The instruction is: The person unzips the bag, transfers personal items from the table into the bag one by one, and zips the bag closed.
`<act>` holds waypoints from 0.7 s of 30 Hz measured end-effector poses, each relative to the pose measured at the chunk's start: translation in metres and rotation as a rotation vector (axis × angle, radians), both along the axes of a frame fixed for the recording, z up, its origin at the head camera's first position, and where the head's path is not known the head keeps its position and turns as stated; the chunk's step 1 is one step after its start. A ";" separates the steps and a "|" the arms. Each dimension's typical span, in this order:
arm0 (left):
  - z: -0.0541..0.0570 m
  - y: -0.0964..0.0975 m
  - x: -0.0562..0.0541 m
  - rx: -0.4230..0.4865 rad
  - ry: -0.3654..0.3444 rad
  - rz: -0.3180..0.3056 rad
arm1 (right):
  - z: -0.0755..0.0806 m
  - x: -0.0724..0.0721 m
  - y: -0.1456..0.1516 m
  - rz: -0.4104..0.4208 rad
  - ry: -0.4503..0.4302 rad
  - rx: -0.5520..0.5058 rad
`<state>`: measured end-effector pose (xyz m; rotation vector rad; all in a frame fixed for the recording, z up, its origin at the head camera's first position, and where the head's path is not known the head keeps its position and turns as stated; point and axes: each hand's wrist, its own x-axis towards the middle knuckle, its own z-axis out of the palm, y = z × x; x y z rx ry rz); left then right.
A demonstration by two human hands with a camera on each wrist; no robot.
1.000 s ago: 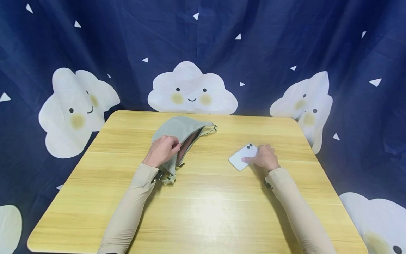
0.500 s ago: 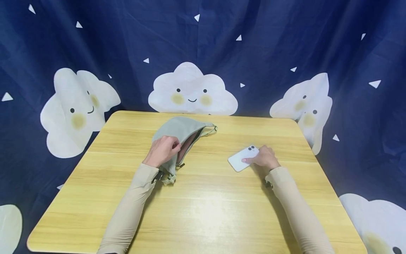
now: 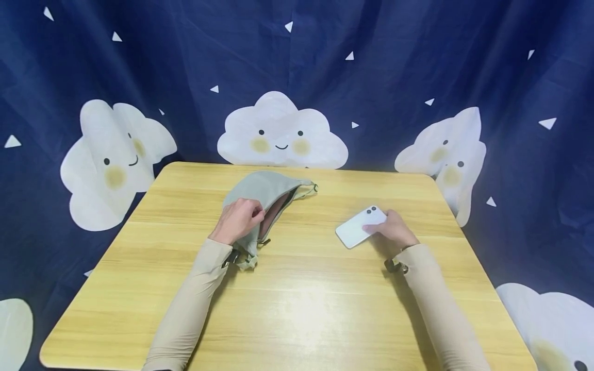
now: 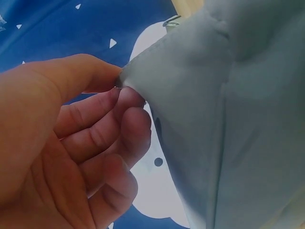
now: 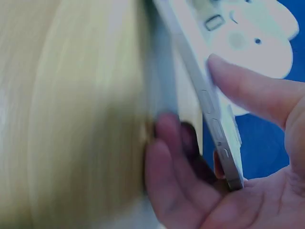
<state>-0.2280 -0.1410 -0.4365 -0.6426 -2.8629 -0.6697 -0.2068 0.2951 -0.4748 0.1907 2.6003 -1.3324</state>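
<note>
A grey-green crescent-shaped waist bag (image 3: pixel 260 186) lies on the left half of the table, its zip opening spread and a brownish lining (image 3: pixel 274 212) showing inside. My left hand (image 3: pixel 237 220) pinches the edge of that opening; in the left wrist view the thumb and fingertips meet on the bag's fabric (image 4: pixel 186 95). Over to the right, my right hand (image 3: pixel 394 229) grips a white smartphone (image 3: pixel 356 230) by its camera end, thumb on the back. The right wrist view shows the phone's side edge with buttons (image 5: pixel 217 126), fingers beneath it, tilted above the tabletop.
The pale wooden table (image 3: pixel 297 309) has rounded corners. A dark blue curtain (image 3: pixel 297 51) with white smiling clouds hangs close behind and beside it. A strap with a buckle (image 3: pixel 312 188) trails from the bag's far end.
The right hand has turned and shifted slightly right and up with the phone, whose camera end has moved to the right. The left hand and bag stay in place.
</note>
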 end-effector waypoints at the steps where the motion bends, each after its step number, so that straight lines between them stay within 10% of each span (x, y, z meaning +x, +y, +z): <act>1: 0.000 0.000 0.000 0.000 -0.001 -0.001 | -0.001 0.000 0.002 0.002 -0.016 -0.054; 11: -0.002 0.000 -0.001 0.000 0.007 -0.007 | -0.010 0.003 0.019 -0.034 -0.203 -0.674; 21: -0.004 0.000 -0.003 -0.001 0.003 -0.005 | -0.009 0.008 0.019 -0.145 -0.209 -0.929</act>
